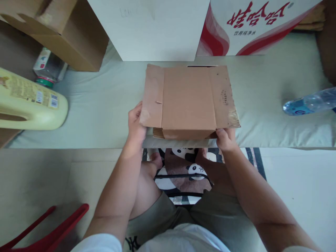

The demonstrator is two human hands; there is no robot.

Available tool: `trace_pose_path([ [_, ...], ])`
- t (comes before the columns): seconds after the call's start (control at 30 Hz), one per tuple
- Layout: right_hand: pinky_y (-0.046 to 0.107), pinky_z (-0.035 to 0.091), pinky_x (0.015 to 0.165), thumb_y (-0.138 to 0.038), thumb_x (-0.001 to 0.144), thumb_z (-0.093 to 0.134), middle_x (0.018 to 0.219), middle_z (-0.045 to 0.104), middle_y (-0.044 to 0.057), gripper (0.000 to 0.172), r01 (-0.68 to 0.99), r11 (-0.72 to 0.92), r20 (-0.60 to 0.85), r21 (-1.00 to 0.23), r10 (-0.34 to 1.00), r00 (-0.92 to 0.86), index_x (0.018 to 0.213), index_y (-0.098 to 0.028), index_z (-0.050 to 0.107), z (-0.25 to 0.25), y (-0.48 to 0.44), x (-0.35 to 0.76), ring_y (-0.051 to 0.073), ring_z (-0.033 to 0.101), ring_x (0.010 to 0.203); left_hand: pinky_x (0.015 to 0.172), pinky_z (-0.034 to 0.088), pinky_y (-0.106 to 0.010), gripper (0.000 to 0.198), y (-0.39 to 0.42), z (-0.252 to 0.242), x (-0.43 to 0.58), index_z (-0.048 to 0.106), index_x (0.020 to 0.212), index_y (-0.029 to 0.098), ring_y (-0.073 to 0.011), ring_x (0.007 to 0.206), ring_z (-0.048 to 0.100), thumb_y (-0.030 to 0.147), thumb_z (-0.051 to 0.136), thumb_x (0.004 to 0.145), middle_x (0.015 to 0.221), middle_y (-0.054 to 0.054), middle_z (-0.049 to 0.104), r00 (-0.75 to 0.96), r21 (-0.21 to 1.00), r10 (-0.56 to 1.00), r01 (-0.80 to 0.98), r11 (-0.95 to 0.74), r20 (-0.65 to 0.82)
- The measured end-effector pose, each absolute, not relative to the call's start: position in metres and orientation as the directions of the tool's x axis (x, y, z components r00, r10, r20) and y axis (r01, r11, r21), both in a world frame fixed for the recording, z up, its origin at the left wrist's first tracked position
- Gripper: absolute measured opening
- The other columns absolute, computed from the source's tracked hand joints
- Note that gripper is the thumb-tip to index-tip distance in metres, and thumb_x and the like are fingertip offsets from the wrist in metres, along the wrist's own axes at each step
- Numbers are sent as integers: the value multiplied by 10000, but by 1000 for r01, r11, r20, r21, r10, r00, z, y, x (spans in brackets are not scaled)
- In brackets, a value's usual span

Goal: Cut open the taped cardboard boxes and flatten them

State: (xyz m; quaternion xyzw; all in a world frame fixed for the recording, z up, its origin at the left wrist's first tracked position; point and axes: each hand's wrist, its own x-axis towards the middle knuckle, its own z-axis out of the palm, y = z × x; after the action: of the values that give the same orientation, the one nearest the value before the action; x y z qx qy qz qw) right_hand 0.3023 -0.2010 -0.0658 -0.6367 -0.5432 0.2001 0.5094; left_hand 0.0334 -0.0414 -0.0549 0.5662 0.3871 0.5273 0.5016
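Note:
A flattish brown cardboard box (187,98) with side flaps spread out lies in front of me, over the front part of the cloth-covered surface. My left hand (137,122) grips its left side, fingers partly hidden behind the left flap. At the near right corner my right hand (225,138) holds the cardboard, with the thumb on the near edge and the other fingers mostly hidden below the right flap. The right flap has dark printed marks and a worn, torn corner. Beneath the near edge, a folded cardboard layer shows.
Behind the cardboard stand a white box (160,31) and a red-and-white printed carton (252,31). To the left are a yellow jug (31,101), a clear bottle (48,70) and a brown carton (78,38). A water bottle (309,102) lies at right; a red plastic object (63,224) is low left.

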Motion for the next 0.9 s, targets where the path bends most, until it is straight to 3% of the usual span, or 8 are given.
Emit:
trace_pose_path([
  [0.13, 558, 587, 1052, -927, 776, 525, 1245, 736, 170, 902, 440, 129, 235, -889, 952, 196, 1358, -247, 638, -61, -203, 294, 378, 652, 1321, 855, 643, -404, 558, -42, -73, 27, 739, 767, 235, -276, 931, 771, 790, 771, 709, 796, -40, 761, 108, 988, 990, -128, -81, 95],
  [0.27, 515, 620, 966, -865, 761, 640, 1109, 768, 135, 774, 419, 88, 185, -904, 963, 196, 1250, -268, 694, -61, -203, 287, 352, 709, 1201, 895, 629, -382, 620, -38, -85, 25, 701, 764, 234, -280, 1015, 760, 849, 722, 690, 832, -65, 764, 101, 990, 992, -125, -62, 75],
  [0.37, 509, 617, 906, -807, 746, 705, 916, 765, 107, 618, 442, 53, 211, -895, 924, 317, 1025, -258, 743, -61, -200, 284, 343, 742, 1025, 849, 622, -361, 507, -38, -74, 29, 684, 720, 224, -256, 950, 745, 727, 728, 761, 818, -51, 747, 79, 985, 990, -131, -110, 121],
  [0.47, 472, 601, 801, -723, 745, 760, 726, 711, 74, 496, 479, -31, 200, -877, 884, 424, 818, -234, 724, -58, -197, 283, 308, 723, 816, 672, 570, -302, 349, -40, -58, 31, 651, 640, 213, -179, 704, 666, 511, 765, 782, 697, -2, 665, 6, 987, 990, -87, -137, 138],
  [0.57, 402, 575, 686, -706, 767, 754, 592, 614, 34, 492, 434, -70, 161, -898, 865, 474, 688, -228, 666, -56, -197, 283, 258, 671, 688, 543, 500, -289, 375, -42, -51, 28, 577, 553, 214, -146, 552, 565, 449, 756, 784, 571, 21, 525, 8, 994, 994, -28, -109, 109],
  [0.77, 411, 614, 741, -750, 920, 538, 744, 671, 47, 539, 255, 20, 168, -967, 803, 572, 831, -239, 684, -65, -198, 284, 272, 710, 809, 624, 606, -380, 501, -43, -53, 19, 580, 593, 233, -304, 794, 753, 679, 802, 641, 595, -37, 594, 244, 982, 966, -148, 120, -82],
  [0.9, 437, 622, 798, -749, 958, 449, 847, 707, 79, 574, 236, 52, 166, -970, 853, 495, 952, -235, 703, -66, -198, 282, 295, 733, 910, 751, 617, -362, 441, -35, -49, 20, 671, 708, 228, -266, 863, 746, 615, 875, 656, 711, -27, 693, 268, 997, 960, 10, -80, 74],
])
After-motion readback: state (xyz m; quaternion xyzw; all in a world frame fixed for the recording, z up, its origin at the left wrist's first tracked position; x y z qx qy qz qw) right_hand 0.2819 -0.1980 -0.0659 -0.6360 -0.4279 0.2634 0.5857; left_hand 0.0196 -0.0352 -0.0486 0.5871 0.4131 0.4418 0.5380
